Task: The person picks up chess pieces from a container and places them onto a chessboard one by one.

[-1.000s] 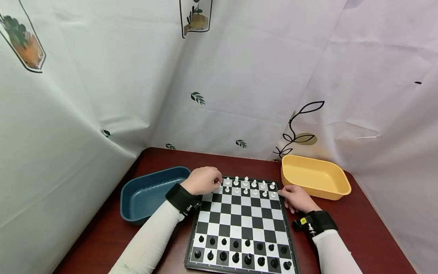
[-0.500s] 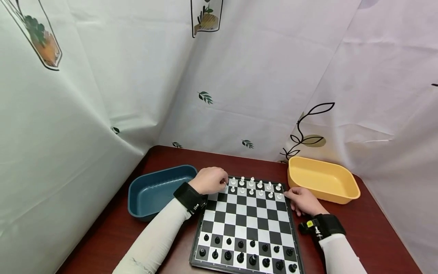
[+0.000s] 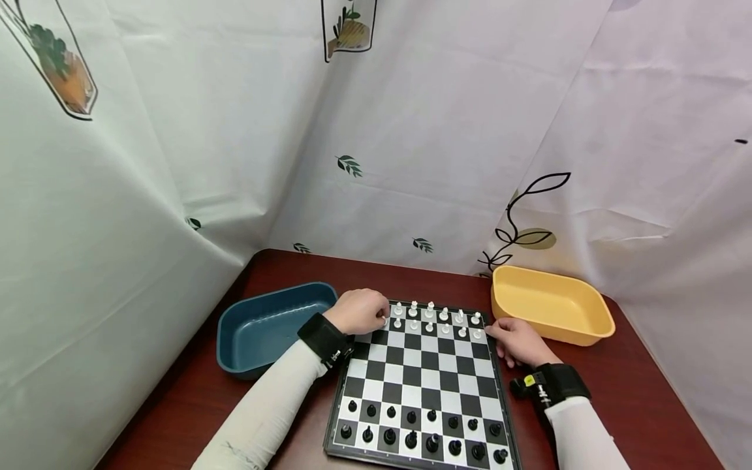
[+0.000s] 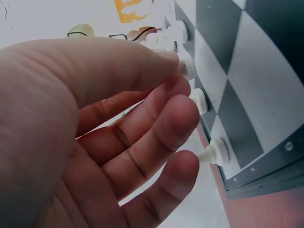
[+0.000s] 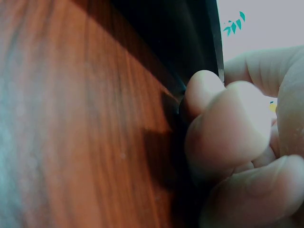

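A black-and-white chessboard (image 3: 420, 378) lies on the table, white pieces along its far side and black pieces (image 3: 411, 439) along its near side. At the far left corner, my left hand (image 3: 360, 311) pinches a small white chess piece (image 4: 188, 65) by its top; the piece's base stands on or very near the board. Other white chess pieces (image 4: 216, 152) stand close to those fingertips. My right hand (image 3: 518, 341) grips the board's right edge near the far corner, with the thumb on top and the other fingers curled beside the dark side wall (image 5: 190, 38).
A blue basin (image 3: 258, 326) sits left of the board, just beyond the left wrist. Behind the right hand stands a yellow basin (image 3: 549, 303). A white patterned curtain (image 3: 435, 130) rises behind the dark red table (image 3: 282, 267).
The view has shifted slightly. Both hands stay in nearly the same places on the board, the left at the white chess piece and the right at the edge.
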### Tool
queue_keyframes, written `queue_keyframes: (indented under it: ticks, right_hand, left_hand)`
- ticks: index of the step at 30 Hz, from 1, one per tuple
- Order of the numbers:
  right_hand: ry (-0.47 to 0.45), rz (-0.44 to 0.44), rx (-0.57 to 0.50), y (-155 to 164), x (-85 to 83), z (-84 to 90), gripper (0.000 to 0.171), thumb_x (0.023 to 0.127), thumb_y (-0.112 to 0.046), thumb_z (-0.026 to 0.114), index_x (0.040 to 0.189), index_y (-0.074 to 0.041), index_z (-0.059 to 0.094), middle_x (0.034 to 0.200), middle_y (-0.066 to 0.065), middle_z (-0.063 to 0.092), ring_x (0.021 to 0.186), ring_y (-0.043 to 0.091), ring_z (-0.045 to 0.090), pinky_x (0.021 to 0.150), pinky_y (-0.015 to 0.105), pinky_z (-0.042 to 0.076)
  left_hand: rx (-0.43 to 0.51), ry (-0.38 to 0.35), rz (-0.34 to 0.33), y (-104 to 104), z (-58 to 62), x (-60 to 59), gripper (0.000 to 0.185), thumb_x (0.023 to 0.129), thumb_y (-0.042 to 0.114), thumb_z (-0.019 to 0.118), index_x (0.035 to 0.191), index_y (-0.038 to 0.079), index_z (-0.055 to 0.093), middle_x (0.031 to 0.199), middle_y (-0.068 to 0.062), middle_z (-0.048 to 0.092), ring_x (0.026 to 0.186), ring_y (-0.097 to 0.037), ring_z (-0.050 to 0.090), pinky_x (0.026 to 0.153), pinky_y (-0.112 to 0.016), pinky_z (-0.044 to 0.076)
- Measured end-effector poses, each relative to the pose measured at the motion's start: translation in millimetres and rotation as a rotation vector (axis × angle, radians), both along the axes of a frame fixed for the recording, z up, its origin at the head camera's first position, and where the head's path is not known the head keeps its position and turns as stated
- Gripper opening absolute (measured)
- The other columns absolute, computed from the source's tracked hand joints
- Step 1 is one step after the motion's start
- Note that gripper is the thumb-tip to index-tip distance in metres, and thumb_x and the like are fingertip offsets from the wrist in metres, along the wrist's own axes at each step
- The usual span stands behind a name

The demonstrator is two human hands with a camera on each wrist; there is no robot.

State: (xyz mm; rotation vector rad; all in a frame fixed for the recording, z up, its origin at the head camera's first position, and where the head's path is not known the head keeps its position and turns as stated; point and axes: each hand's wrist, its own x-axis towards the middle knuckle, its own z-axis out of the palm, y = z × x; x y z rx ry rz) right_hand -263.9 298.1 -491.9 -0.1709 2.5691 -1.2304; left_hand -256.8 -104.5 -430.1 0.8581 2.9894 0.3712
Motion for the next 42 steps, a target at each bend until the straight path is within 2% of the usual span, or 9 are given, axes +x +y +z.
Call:
queue_keyframes:
  ticks: [8, 12, 17, 20, 24, 29, 37, 42]
  right_hand:
    - [0.003, 0.005, -0.001, 0.9, -2.0, -0.2, 0.035, 0.111, -0.034, 0.066, 0.088, -0.008, 0.064, 0.065, 0.006, 0.064, 0.045, 0.02, 0.059, 0.042, 0.031, 0.043]
    - [0.004, 0.001, -0.002, 1.8, -2.4, -1.0, 0.035, 0.111, -0.034, 0.065, 0.087, -0.008, 0.064, 0.065, 0.006, 0.064, 0.044, 0.02, 0.059, 0.042, 0.031, 0.043]
    - [-0.002, -0.006, -0.004, 2.1, -1.9, -2.7, 0.036, 0.111, -0.034, 0.065, 0.086, -0.008, 0.064, 0.065, 0.006, 0.064, 0.044, 0.02, 0.059, 0.041, 0.031, 0.043]
    - [-0.004, -0.006, -0.006, 1.9, -1.4, -3.3, 0.037, 0.111, -0.035, 0.066, 0.087, -0.008, 0.064, 0.065, 0.006, 0.064, 0.044, 0.02, 0.059, 0.042, 0.031, 0.043]
    - [-0.003, -0.011, -0.004, 2.0, -1.2, -2.8, 0.037, 0.111, -0.035, 0.066, 0.087, -0.008, 0.063, 0.065, 0.007, 0.064, 0.044, 0.019, 0.059, 0.042, 0.031, 0.042]
    - [-0.005, -0.012, -0.009, 1.7, -1.6, -1.7, 0.036, 0.111, -0.035, 0.066, 0.087, -0.007, 0.063, 0.065, 0.007, 0.064, 0.044, 0.02, 0.059, 0.042, 0.031, 0.043]
    - [-0.005, -0.01, -0.012, 1.1, -2.1, -2.1, 0.036, 0.111, -0.034, 0.065, 0.086, -0.008, 0.063, 0.065, 0.006, 0.064, 0.044, 0.019, 0.059, 0.042, 0.03, 0.043]
    - [-0.005, -0.006, -0.012, -0.1, -2.1, -2.0, 0.036, 0.11, -0.033, 0.064, 0.085, -0.008, 0.063, 0.065, 0.006, 0.064, 0.044, 0.019, 0.059, 0.042, 0.03, 0.042]
  left_hand:
    - [-0.024, -0.019, 0.005, -0.6, -4.6, -1.3, 0.018, 0.102, 0.011, 0.073, 0.105, 0.023, 0.086, 0.102, 0.006, 0.079, 0.076, -0.006, 0.059, 0.068, -0.028, 0.052]
    - [-0.025, -0.019, 0.012, -1.0, -1.3, -0.5, 0.018, 0.101, 0.013, 0.075, 0.111, 0.021, 0.086, 0.096, 0.007, 0.078, 0.073, -0.008, 0.057, 0.066, -0.029, 0.05]
    - [0.011, -0.028, 0.022, -8.2, 12.6, 2.6, 0.017, 0.102, 0.017, 0.078, 0.117, 0.017, 0.086, 0.086, 0.006, 0.072, 0.07, -0.01, 0.056, 0.063, -0.031, 0.047]
    - [0.048, -0.02, 0.038, -17.2, 24.1, 5.0, 0.016, 0.104, 0.018, 0.078, 0.117, 0.016, 0.085, 0.093, 0.005, 0.075, 0.075, -0.012, 0.061, 0.067, -0.032, 0.051]
    - [0.097, 0.002, 0.085, -32.0, 37.6, 6.9, 0.016, 0.105, 0.022, 0.078, 0.118, 0.016, 0.085, 0.106, 0.003, 0.08, 0.089, -0.014, 0.07, 0.077, -0.037, 0.059]
    - [0.132, 0.002, 0.148, -51.3, 47.0, 9.0, 0.018, 0.104, 0.024, 0.078, 0.119, 0.016, 0.084, 0.11, 0.001, 0.08, 0.096, -0.017, 0.073, 0.08, -0.041, 0.061]
    - [0.152, 0.0, 0.177, -74.7, 48.0, 9.3, 0.021, 0.105, 0.026, 0.078, 0.122, 0.014, 0.083, 0.108, 0.001, 0.079, 0.093, -0.017, 0.07, 0.077, -0.04, 0.059]
    - [0.157, 0.002, 0.195, -87.9, 44.2, 10.3, 0.02, 0.105, 0.025, 0.078, 0.121, 0.015, 0.084, 0.111, -0.001, 0.079, 0.096, -0.019, 0.071, 0.081, -0.043, 0.061]
